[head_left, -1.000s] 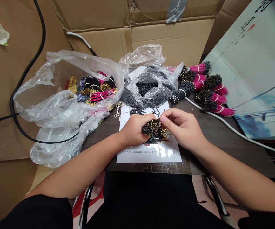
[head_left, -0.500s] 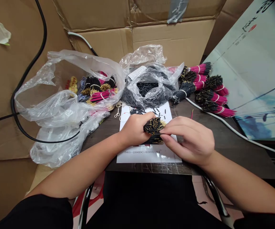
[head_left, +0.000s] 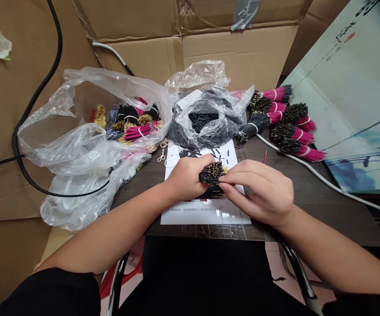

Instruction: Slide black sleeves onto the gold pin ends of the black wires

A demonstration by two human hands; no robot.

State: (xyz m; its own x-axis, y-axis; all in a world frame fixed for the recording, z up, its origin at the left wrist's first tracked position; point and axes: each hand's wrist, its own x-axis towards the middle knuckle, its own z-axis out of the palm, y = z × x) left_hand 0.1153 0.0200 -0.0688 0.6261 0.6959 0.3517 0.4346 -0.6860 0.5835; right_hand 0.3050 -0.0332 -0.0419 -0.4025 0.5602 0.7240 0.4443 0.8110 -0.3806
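My left hand (head_left: 186,177) is closed round a bundle of black wires with gold tips (head_left: 211,172), held just above a white paper sheet (head_left: 206,210) on the dark table. My right hand (head_left: 260,191) lies against the bundle's tip end, its fingers pressed together on the wires. What the fingertips pinch is hidden. Several short black sleeves (head_left: 221,154) lie loose on the paper beyond the hands.
A clear bag of black sleeves (head_left: 206,123) sits behind the paper. A larger plastic bag (head_left: 87,140) at left holds pink and black wire bundles (head_left: 137,125). More tied bundles (head_left: 285,123) lie at right. Cardboard walls, a black cable (head_left: 35,101) and a white cable (head_left: 315,175) surround the table.
My right hand dropped from a pinch at the top of the bundle to lie lower across its tip end. The left hand keeps its grip and barely moves.
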